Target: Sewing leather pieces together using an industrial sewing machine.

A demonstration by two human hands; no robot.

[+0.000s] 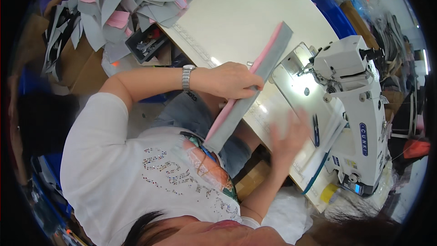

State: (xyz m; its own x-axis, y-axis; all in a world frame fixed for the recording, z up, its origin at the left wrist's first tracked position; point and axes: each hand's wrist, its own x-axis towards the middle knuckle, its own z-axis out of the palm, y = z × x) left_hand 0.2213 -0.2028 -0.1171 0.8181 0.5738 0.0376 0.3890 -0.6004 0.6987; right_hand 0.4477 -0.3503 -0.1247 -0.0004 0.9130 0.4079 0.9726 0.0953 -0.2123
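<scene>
A long strip of grey fabric [274, 48] with a pink edge slants across the front edge of the white table [236, 9]. My left hand [234, 79], with a metal-band watch at its wrist, is closed on the strip near its middle. The strip's lower end hangs over my lap, and its upper end reaches over the tabletop. My right hand [291, 139] is blurred by motion above the table's edge. Its fingers look spread, with nothing visible in them. To the right of both hands stands a white sewing machine [371, 105], its lamp lighting the needle area.
Grey and pink fabric pieces [136, 0] are heaped at the far left. Below them, a black bin [148, 45] holds small metal parts. Dark thread snips [316, 130] lie beside the machine. A blue bin [318, 0] borders the table's far side.
</scene>
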